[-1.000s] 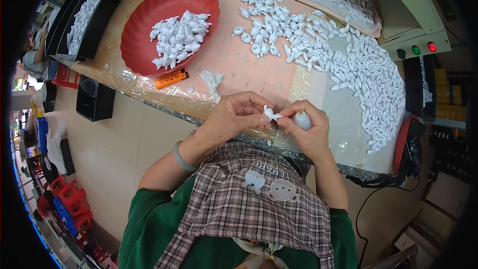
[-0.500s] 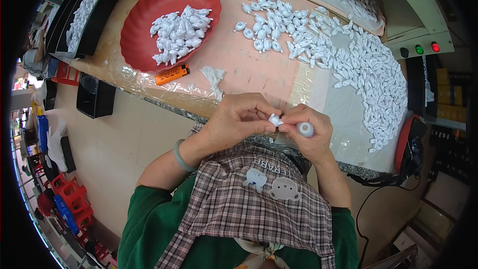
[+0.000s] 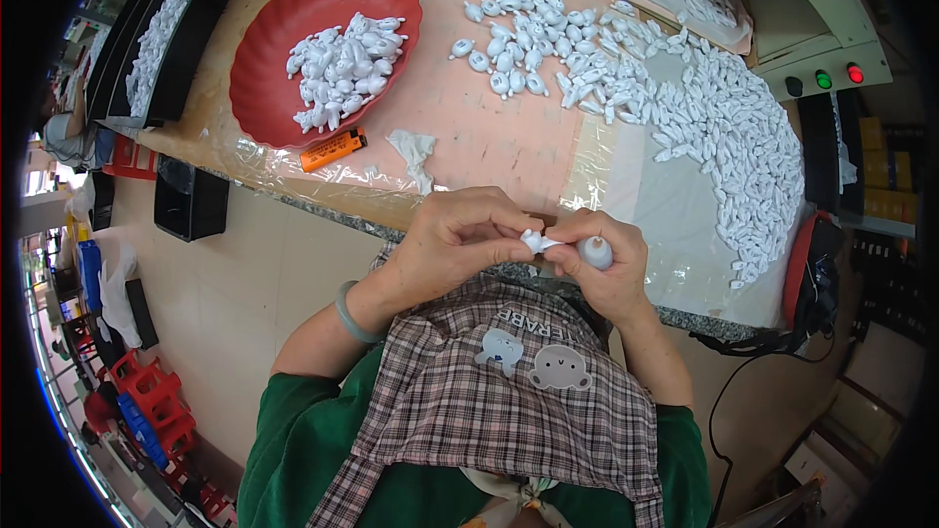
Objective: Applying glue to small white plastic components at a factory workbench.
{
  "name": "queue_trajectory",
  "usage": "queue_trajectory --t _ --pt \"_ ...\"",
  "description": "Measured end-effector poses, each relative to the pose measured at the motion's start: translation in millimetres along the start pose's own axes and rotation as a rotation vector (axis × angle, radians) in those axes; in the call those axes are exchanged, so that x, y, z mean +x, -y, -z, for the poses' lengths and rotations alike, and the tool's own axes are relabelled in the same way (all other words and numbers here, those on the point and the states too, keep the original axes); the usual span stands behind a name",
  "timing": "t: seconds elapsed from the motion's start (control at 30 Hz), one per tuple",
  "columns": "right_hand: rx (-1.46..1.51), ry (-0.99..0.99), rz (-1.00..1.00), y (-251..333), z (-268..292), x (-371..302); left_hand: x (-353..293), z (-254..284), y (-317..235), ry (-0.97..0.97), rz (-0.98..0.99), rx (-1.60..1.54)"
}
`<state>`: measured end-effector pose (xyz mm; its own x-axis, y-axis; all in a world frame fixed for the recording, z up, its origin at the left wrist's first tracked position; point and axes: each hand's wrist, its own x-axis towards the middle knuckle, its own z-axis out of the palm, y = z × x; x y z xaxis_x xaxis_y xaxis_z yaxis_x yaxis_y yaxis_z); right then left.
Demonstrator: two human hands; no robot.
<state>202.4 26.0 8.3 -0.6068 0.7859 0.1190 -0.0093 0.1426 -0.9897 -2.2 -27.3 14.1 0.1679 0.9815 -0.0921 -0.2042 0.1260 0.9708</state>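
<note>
Seen from above, a person in a green top and a checked apron sat at the near edge of a pale pink worktable (image 3: 489,127) covered in clear plastic film. Both hands met just above that edge, in front of the chest. The left hand (image 3: 455,240), with a pale green bangle (image 3: 354,313) on its wrist, had its fingers curled shut, pinching a small white moulded plastic piece (image 3: 533,240) at the fingertips. The right hand (image 3: 602,269) was closed around a small rounded white piece with a grey-white dome (image 3: 595,252), its thumb and forefinger also touching the small piece, so the two parts sat pressed together between the hands.

Further back on the table stood a red scalloped plastic bowl (image 3: 264,68) holding a heap of similar white pieces. Just beside its rim lay an orange lighter (image 3: 334,150) and a crumpled white tissue (image 3: 415,152). A loose spread of many small white plastic pieces (image 3: 685,108) ran across the right side to the table's far edge.

The likely risk lay in where the hands were: right over the table's lip and the lap. Both parts looked tiny and were held only by fingertips, so a slip while pressing them together could have sent one onto the apron or floor. Whether the parts were properly aligned could not be seen; forcing them askew might have bent or jammed them.
</note>
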Motion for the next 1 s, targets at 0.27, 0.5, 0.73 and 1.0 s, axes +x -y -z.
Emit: queue_trajectory --t 0.27,0.5,0.73,1.0 --pt "-0.066 -0.034 0.228 -4.3 -3.1 -11.2 -3.7 -7.3 -2.0 0.023 -0.196 0.266" --pt "-0.130 -0.031 0.239 3.3 -4.8 -14.4 -6.1 -8.3 -1.6 0.060 -0.240 0.342" --pt "-0.176 -0.035 0.310 1.8 -6.7 -16.3 -10.2 -11.7 1.0 0.049 -0.217 0.287" --pt "-0.194 -0.031 0.315 -0.3 -7.8 -17.3 -10.4 -9.7 1.8 0.068 -0.236 0.309"
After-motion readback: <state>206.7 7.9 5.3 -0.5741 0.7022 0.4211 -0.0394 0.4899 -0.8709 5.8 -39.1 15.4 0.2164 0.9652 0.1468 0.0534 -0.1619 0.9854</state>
